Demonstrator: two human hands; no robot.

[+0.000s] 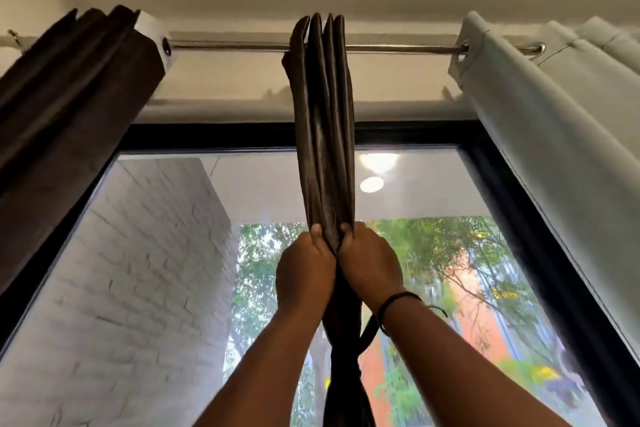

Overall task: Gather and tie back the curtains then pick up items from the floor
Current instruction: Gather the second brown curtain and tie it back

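A narrow brown curtain (323, 122) hangs bunched in tight folds from the middle of the metal rod (228, 46). My left hand (304, 271) and my right hand (369, 265) are raised side by side and both grip the gathered folds from opposite sides, squeezing them together. Below my hands the curtain runs down between my forearms as a dark twisted bundle. A black band sits on my right wrist.
A dark brown curtain (69, 108) hangs bunched at the rod's left end, a white curtain (554, 136) at its right end. Behind is a large black-framed window (207, 139) with a white brick wall and trees outside. The ceiling is close above.
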